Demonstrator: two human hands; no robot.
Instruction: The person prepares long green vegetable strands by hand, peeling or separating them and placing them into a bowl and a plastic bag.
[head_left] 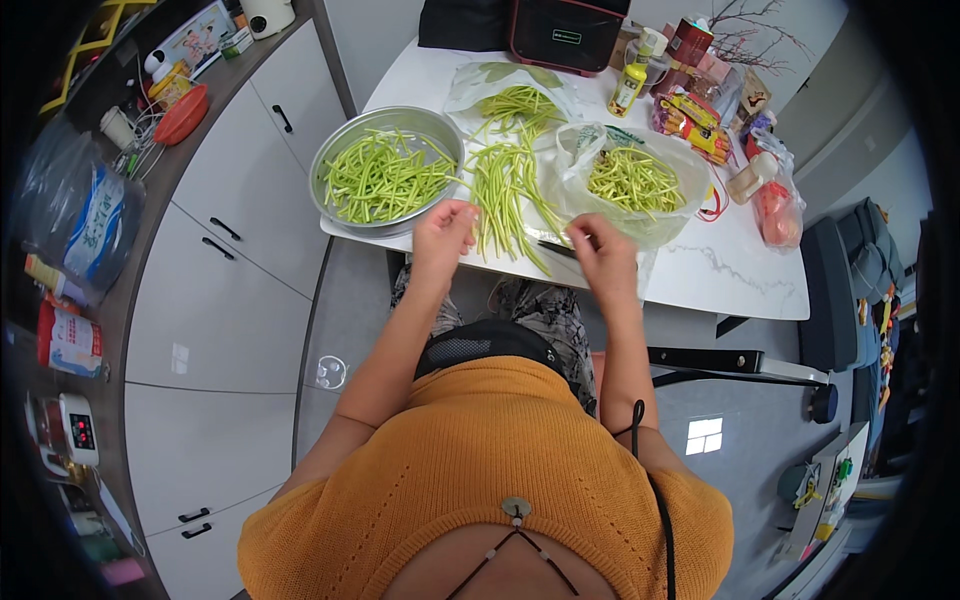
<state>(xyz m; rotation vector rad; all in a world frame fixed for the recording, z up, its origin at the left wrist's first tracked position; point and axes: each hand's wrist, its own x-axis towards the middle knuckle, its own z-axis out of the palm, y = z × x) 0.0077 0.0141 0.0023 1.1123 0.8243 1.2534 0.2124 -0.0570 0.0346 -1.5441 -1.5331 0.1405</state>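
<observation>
A loose pile of long, thin green vegetable stems [505, 195] lies on the white table between my hands. My left hand [443, 240] is closed in a pinch between the pile and the metal bowl [318, 190]; what it holds, if anything, I cannot make out. The bowl is filled with cut green stems [380, 178]. My right hand [604, 258] is also pinched closed, at the pile's right side near a stem end, its fingertips too small to read. Beyond it, an open plastic bag [672, 225] holds short, yellowish-green stem pieces [640, 180].
Another plastic bag [470, 88] with more stems lies behind the pile. A dark, thin object [557, 250] rests by the table's front edge. Farther back are a yellow bottle [628, 88], food packages [690, 125] and a black-and-red box [568, 35]. Cabinets [215, 300] stand left.
</observation>
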